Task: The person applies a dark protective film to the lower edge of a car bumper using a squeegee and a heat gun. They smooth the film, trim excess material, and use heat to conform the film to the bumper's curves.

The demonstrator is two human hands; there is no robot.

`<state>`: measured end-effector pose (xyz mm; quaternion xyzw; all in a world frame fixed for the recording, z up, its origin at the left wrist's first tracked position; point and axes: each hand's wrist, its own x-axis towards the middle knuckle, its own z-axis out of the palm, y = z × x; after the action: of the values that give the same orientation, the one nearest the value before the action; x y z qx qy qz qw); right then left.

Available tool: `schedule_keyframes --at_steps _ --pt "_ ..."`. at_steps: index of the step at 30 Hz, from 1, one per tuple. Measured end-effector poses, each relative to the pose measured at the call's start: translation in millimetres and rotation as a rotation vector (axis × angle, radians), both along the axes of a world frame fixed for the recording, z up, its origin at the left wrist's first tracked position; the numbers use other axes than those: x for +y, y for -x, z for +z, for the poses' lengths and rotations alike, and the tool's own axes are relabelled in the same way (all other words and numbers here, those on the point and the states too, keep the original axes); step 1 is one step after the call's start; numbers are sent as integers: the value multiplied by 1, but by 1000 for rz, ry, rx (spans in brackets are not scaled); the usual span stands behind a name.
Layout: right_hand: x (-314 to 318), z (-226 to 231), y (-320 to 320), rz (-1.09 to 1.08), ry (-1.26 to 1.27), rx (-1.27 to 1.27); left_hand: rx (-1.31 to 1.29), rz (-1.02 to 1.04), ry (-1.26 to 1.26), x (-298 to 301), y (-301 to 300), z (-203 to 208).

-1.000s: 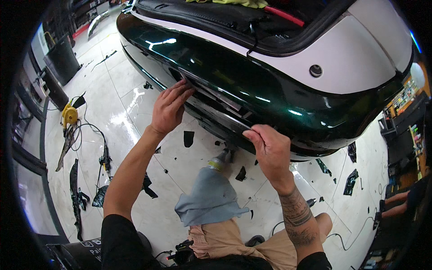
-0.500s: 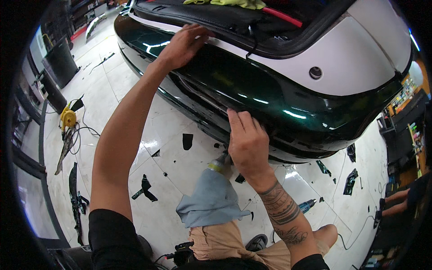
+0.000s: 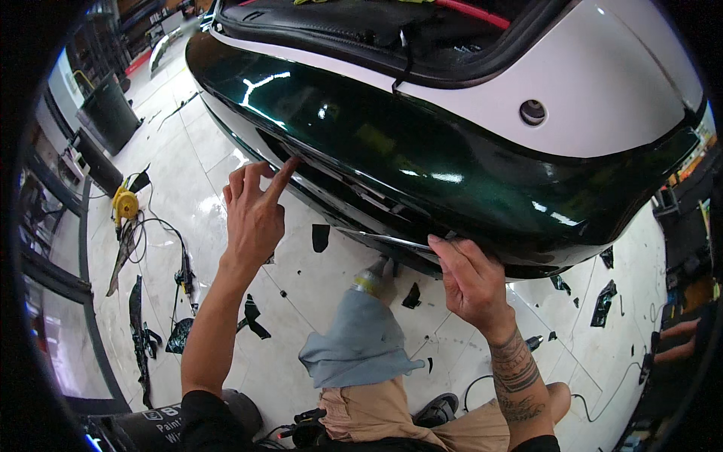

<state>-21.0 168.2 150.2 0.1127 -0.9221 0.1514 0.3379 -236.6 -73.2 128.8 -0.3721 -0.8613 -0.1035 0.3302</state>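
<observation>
1. Two bare hands are at work in the head view, both at a dark green bumper (image 3: 361,135) that sits just below an open trunk (image 3: 331,41) and a white body panel (image 3: 602,98).
2. Left hand (image 3: 256,215): index finger stretched out to the bumper's long recess (image 3: 369,194), the others loosely bent; I see nothing held.
3. Right hand (image 3: 476,290): thumb and fingers pinched on one end of a thin shiny strip (image 3: 384,239), near the bumper's lower edge. Film or trim, I can't tell.
4. Grey-blue cloth (image 3: 354,339) lies over the person's beige shorts (image 3: 365,407).
5. Black scraps (image 3: 321,238) litter the pale tiled floor (image 3: 226,339); off left sits a yellow tool (image 3: 126,205).
</observation>
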Motion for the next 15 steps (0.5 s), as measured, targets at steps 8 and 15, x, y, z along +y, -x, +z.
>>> schedule_keyframes --at_steps 8,15 --pt "0 -2 -1 84 200 61 -368 27 113 20 -38 30" --pt "2 -1 -3 55 189 69 -372 -42 55 28 -55 29"
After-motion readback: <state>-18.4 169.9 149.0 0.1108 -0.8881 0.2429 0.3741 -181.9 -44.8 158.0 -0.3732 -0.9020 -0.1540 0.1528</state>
